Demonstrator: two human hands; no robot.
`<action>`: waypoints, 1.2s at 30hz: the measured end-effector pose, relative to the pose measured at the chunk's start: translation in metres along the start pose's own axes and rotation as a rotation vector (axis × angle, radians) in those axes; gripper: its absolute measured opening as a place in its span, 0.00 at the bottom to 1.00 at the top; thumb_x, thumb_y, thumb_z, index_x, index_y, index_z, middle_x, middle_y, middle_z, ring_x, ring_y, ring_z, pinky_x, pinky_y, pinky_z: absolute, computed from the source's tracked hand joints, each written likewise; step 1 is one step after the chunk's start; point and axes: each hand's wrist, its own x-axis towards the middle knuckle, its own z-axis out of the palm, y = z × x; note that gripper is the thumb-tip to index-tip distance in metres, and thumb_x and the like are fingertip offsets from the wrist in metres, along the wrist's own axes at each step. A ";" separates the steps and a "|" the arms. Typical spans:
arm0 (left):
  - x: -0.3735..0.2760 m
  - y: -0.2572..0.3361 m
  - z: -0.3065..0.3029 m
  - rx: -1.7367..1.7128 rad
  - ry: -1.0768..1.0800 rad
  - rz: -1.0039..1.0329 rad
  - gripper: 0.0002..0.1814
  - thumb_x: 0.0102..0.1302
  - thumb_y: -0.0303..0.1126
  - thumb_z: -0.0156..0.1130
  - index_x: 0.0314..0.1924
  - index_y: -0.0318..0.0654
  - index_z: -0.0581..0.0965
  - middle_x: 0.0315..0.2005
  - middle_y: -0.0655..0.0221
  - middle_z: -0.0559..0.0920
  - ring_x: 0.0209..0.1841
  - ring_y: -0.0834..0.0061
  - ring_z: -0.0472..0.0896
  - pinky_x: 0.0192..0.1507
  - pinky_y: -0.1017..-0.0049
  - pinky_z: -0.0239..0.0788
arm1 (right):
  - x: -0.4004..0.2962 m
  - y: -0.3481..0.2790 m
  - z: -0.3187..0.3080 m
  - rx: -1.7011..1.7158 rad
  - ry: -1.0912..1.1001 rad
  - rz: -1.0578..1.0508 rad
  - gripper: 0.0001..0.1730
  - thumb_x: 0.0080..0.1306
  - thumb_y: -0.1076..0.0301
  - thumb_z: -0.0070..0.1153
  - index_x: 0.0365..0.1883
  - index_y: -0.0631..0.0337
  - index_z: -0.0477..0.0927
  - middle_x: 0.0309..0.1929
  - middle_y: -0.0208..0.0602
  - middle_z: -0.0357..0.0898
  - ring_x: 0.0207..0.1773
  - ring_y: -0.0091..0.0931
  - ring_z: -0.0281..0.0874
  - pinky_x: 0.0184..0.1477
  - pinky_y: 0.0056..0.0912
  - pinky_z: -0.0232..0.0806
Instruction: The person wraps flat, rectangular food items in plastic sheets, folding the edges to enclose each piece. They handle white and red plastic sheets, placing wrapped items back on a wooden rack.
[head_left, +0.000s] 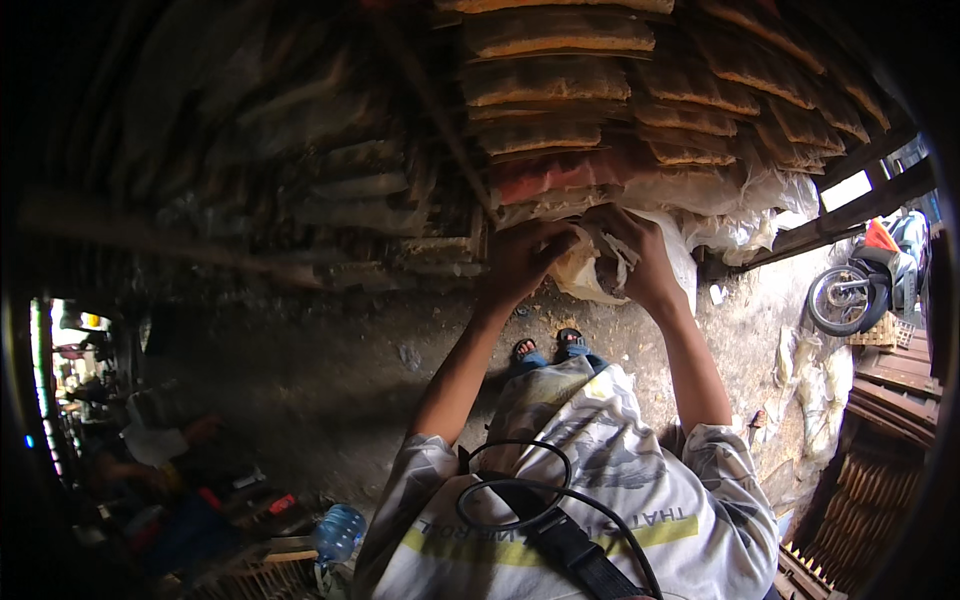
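Note:
My left hand (540, 251) and my right hand (626, 240) hold a crumpled, pale plastic sheet (579, 277) between them, its torn edges hanging down. Both hands are raised beside the lower edge of a rack. Right above them lie a red plastic sheet (559, 178) and more clear plastic film (720, 202). Over these rise stacked rows of brown slabs (551, 82) with rough orange edges; their material cannot be told. My fingertips are partly hidden in shadow and behind the plastic.
Dark wooden racks (360, 187) stretch leftward. A motorcycle (847, 296) stands at the right, near plastic sheets (814, 390) on the floor. A blue water jug (340, 532) is at lower left, beside a person's dim arm (202, 427). More slabs (862, 510) fill a rack at lower right.

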 end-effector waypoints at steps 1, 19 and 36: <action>0.000 -0.001 0.003 -0.045 0.025 -0.002 0.17 0.58 0.36 0.75 0.46 0.39 0.84 0.37 0.66 0.86 0.40 0.74 0.85 0.44 0.73 0.75 | 0.001 -0.002 0.001 0.020 0.006 0.045 0.18 0.55 0.83 0.57 0.45 0.61 0.80 0.42 0.44 0.83 0.44 0.48 0.82 0.42 0.45 0.73; 0.006 -0.002 0.023 -0.663 -0.104 -0.238 0.40 0.56 0.40 0.77 0.65 0.36 0.69 0.54 0.61 0.79 0.56 0.70 0.79 0.58 0.66 0.72 | 0.014 -0.003 -0.009 -0.054 0.095 0.020 0.16 0.57 0.81 0.59 0.46 0.63 0.78 0.43 0.43 0.82 0.43 0.43 0.83 0.42 0.43 0.74; 0.011 -0.003 0.036 0.052 0.156 0.040 0.12 0.67 0.38 0.65 0.42 0.38 0.84 0.34 0.57 0.86 0.37 0.62 0.87 0.39 0.66 0.74 | 0.023 0.003 -0.040 -0.193 -0.158 0.222 0.09 0.61 0.65 0.62 0.36 0.60 0.84 0.32 0.45 0.84 0.34 0.43 0.83 0.38 0.47 0.73</action>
